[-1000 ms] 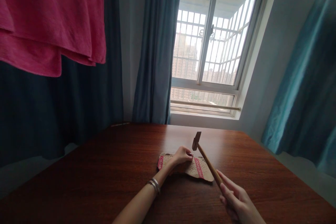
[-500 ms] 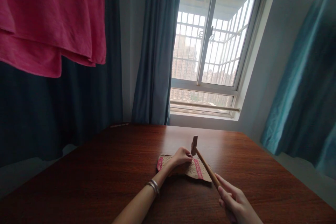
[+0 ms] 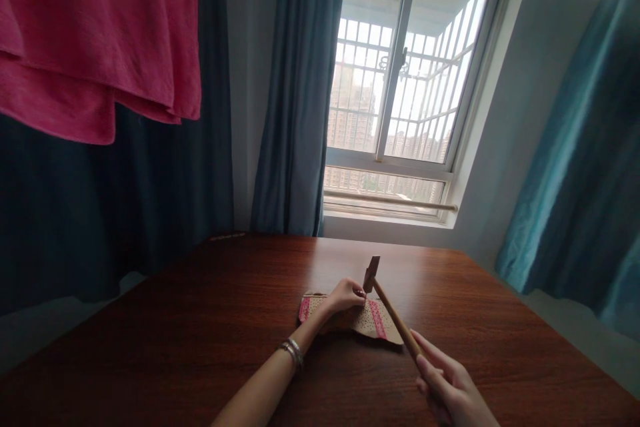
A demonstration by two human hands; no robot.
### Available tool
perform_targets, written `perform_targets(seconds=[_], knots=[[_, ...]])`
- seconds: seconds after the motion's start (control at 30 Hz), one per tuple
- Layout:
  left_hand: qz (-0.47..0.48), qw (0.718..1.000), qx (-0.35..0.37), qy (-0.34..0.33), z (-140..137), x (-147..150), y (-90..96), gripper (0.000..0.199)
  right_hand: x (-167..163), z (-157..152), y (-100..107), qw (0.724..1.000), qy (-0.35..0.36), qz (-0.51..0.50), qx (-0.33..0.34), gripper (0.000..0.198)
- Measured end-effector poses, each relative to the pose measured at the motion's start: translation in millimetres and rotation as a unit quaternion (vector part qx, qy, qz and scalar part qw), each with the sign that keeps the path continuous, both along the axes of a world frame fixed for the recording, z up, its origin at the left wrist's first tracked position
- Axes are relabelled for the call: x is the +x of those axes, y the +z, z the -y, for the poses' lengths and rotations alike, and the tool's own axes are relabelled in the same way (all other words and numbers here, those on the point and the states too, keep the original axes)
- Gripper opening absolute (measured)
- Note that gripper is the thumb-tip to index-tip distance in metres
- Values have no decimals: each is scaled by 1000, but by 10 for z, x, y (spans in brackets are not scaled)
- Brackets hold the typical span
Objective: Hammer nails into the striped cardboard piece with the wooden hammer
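Note:
My left hand [image 3: 347,295] rests on a piece of cardboard [image 3: 367,327], its thumb and fingers pinched on what looks like a thin upright nail, mostly hidden by the fingertips. The cardboard lies on the table; it is tan with dark speckles, pink bands and a ragged, slightly raised front edge. Wrapped round the lower end of a wooden handle is my right hand [image 3: 447,377], holding a hammer [image 3: 395,318]. The hammer's head is just above and beside my left fingertips; whether it touches the nail I cannot tell.
The brown wooden table [image 3: 200,347] reaches back to a barred window [image 3: 400,80]. Blue curtains [image 3: 293,113] hang on both sides. A pink cloth [image 3: 100,40] hangs at the upper left, above table height.
The hammer's head has tipped slightly to the right at its top. My left hand and the cardboard stay in place.

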State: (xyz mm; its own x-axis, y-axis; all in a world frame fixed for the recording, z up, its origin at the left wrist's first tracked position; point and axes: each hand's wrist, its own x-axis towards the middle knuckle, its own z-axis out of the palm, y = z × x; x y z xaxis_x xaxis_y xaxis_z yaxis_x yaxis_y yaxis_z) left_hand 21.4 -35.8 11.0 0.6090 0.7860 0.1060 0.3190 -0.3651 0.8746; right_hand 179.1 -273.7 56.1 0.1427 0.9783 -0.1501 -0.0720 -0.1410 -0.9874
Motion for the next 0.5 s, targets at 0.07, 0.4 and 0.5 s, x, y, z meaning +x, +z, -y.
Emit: perform_targets(seconds=[0.07,0.4,0.5], knots=[[11,1000,23,-8,-13,-29,50,29,-19,25,51,1000,-18,-15,-2,88],[162,984,13,75,-243,-408,610,41,-141,64,112,994,-96,-14,57,85],[171,980,12,99,-290,-475,744,39,-209,48,71,992,-105,-6,75,86]])
